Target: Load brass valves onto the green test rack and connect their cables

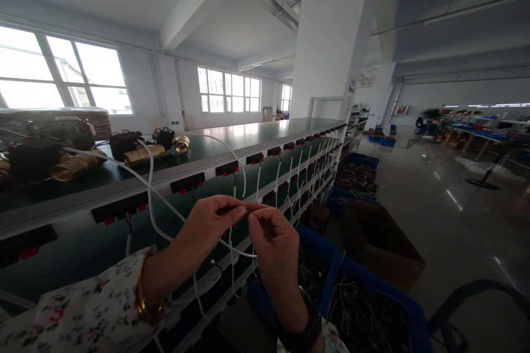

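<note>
Fingertips meeting just below the centre of the frame, your left hand (209, 223) and right hand (276, 240) each pinch thumb to forefinger on a tiny dark piece, apparently the end of the white cable (240, 252) that sags beneath them (the piece itself is too small to make out). For clean work, you would do well to keep both pinches light and level, with enough slack that the cable's weight does not tug at the tip. At lower right, a blue bin (418, 321) holds a heap of dark parts and white wires; a second blue bin (317, 233) beside it holds more. Beyond, a cardboard box (403, 262) stands open, its inside too dark to read. Farther up, right of centre, blue trays (368, 160) carry tangled cables.
</note>
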`<state>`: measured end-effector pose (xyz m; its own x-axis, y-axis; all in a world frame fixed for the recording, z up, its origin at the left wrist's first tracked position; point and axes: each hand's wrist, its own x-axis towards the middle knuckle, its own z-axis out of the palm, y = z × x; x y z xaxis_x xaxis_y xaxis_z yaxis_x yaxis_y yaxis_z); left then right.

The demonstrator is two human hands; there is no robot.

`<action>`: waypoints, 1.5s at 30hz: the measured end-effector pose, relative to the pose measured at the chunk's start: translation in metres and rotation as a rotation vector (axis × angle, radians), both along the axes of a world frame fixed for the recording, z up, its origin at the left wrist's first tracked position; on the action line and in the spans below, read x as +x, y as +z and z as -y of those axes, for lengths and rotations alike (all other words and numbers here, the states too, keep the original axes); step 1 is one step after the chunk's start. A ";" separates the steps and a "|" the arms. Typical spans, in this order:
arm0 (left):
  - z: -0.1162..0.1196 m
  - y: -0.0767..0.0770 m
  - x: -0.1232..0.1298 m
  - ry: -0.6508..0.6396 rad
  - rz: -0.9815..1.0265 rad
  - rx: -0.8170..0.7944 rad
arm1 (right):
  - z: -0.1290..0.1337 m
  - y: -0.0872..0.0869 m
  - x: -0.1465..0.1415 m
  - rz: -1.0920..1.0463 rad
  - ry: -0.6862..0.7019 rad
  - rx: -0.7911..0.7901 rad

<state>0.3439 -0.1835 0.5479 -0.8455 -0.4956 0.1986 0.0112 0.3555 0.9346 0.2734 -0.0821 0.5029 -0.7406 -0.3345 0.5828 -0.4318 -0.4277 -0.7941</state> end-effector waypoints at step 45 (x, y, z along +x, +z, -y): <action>-0.001 -0.011 0.011 -0.060 -0.053 -0.412 | -0.009 -0.006 -0.004 -0.120 0.122 0.130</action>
<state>0.3550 -0.1827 0.5371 -0.8538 -0.3155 0.4141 0.0877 0.6968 0.7118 0.2694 -0.0730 0.4971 -0.6182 -0.4954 0.6103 -0.4777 -0.3798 -0.7922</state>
